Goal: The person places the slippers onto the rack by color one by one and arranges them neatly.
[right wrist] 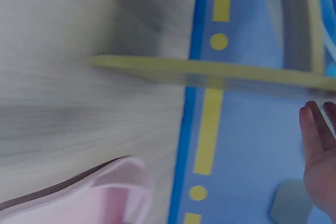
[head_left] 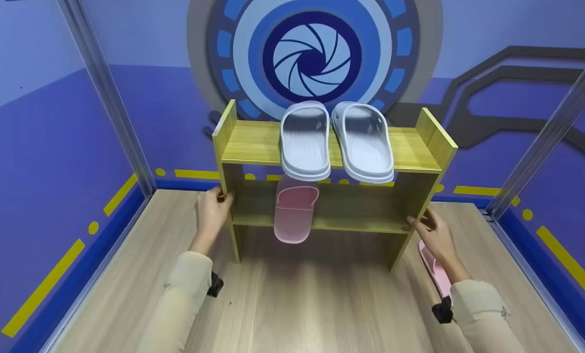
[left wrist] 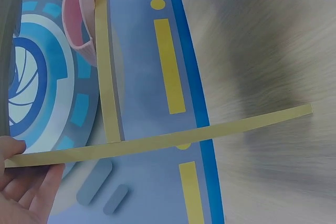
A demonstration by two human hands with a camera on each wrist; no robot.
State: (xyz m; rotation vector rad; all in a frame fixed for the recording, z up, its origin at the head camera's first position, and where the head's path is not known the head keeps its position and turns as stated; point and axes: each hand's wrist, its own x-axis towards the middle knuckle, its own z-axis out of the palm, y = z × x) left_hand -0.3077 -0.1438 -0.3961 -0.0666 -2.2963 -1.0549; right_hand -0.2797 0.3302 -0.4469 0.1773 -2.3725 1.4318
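As fingers (left wrist: 49,188) grip both sides, the shelf (head_left: 254,141) lies between.

"How's the light?"

"Bright, seemingly from above; a soft shadow pools under the rack (head_left: 432,139), toward the back edge of the bench (head_left: 282,304)."

"And sharpness?"

"The right wrist view blurs the rack and the pink slipper (right wrist: 79,203) near the bench's right edge; the left's is crisper."
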